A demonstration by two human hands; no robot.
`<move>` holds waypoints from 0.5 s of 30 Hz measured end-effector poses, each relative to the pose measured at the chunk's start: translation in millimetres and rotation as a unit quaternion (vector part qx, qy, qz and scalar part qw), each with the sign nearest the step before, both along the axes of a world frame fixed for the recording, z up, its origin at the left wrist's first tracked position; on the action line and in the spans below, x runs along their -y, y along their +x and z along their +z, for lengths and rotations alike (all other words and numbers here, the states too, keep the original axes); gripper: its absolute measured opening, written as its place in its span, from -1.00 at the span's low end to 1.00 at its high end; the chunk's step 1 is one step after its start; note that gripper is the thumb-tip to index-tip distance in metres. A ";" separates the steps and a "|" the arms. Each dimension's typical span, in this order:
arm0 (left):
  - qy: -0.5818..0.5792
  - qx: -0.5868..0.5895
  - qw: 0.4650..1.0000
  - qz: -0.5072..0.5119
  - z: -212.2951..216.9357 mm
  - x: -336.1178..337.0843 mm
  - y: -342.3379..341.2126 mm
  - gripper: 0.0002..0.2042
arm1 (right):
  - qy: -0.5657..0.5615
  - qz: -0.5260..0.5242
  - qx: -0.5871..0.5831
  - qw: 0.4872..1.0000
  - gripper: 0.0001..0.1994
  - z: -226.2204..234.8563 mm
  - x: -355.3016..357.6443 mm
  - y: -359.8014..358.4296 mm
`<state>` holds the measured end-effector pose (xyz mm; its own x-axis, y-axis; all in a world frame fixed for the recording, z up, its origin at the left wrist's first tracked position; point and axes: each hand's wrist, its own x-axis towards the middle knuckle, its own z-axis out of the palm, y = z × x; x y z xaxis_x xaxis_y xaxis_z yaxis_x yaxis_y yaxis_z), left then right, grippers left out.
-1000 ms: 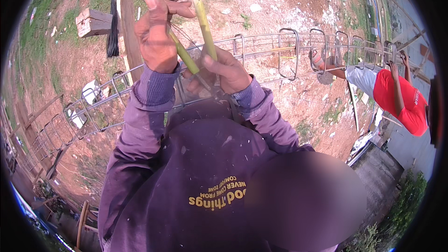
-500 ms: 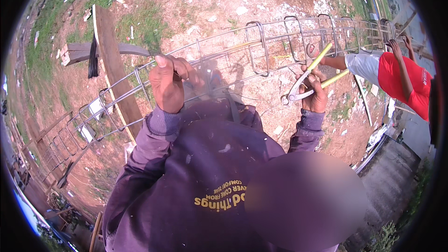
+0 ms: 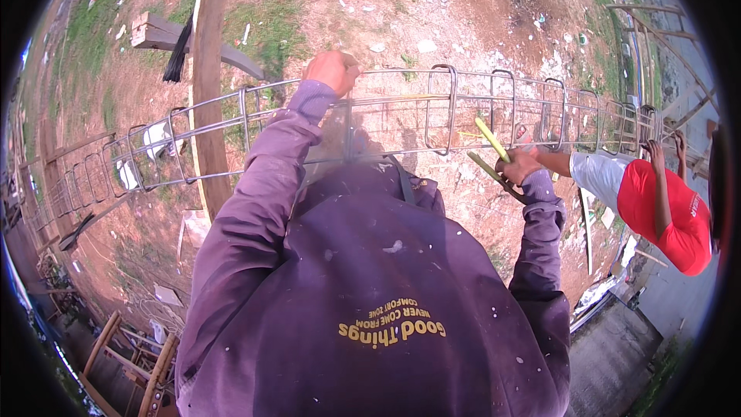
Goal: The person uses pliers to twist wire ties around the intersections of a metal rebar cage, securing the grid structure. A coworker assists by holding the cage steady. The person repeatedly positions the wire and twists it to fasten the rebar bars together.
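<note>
A long cage of steel reinforcing bars [image 3: 471, 72] with rectangular stirrups [image 3: 441, 108] runs across in front of me. My left hand [image 3: 332, 72] is closed at the cage's far top bar, beside a stirrup; what its fingers hold, if anything, is hidden. Below the near bar, to the right, my right hand [image 3: 521, 166] grips a pair of pincers [image 3: 492, 139] by its yellow-green handles. Those handles point up and left, spread apart, and the jaws are out of sight.
A wooden post [image 3: 206, 85] supports the cage at left, with a crosspiece [image 3: 158, 32] and a bundle of black tie wire [image 3: 179, 50]. Another person in a red shirt [image 3: 664, 208] stands at the cage's right end. Scraps litter the dirt ground [image 3: 363, 31].
My left hand has moved right and away from me to the far bar. My right hand has turned the pincers, so the handles now point left and the jaws no longer show.
</note>
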<state>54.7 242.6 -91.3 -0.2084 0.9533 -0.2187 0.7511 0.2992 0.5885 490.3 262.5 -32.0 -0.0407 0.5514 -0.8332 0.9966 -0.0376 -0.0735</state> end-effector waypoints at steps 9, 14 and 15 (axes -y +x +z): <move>-0.016 0.082 0.994 0.073 -16.8 21.1 -13.4 -0.66 | -0.009 0.124 0.026 0.992 -0.53 -24.9 -12.4 -34.6; -0.017 0.065 0.995 0.074 -14.5 16.8 -10.8 -0.62 | 0.085 0.119 0.080 0.986 -0.40 -26.7 -1.9 -51.4; -0.007 0.045 0.997 0.065 -10.2 15.4 -11.5 -0.60 | 0.105 0.093 0.083 0.987 -0.39 -25.0 1.1 -52.5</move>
<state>43.2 227.1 -101.6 -0.3084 0.9162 -0.2558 0.6498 0.3993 0.6468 437.9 261.3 -57.1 -0.0296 0.7086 -0.7049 0.9837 0.1459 0.1054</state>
